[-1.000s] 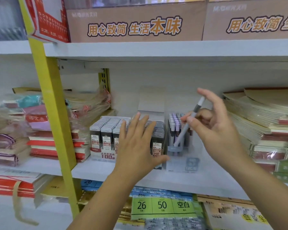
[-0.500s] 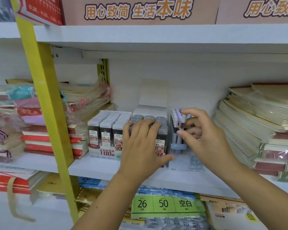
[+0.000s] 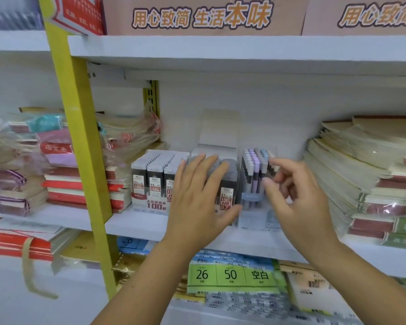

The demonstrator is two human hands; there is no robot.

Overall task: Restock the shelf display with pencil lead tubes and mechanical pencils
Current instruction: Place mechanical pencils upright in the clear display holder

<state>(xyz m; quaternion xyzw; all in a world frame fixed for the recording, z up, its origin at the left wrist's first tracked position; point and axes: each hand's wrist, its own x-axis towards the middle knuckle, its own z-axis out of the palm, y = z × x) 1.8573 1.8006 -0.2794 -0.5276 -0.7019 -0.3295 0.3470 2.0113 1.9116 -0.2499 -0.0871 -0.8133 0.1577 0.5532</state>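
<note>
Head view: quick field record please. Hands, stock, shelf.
left hand: flat, fingers straight, against the front of the lead boxes
right hand: fingers loosely bent by the pencils, nothing seen in them; blurred
lead boxes: two, side by side on the shelf, tubes upright
pencils: upright in a clear holder, right of the lead boxes
notebooks: stacked at far right
</note>
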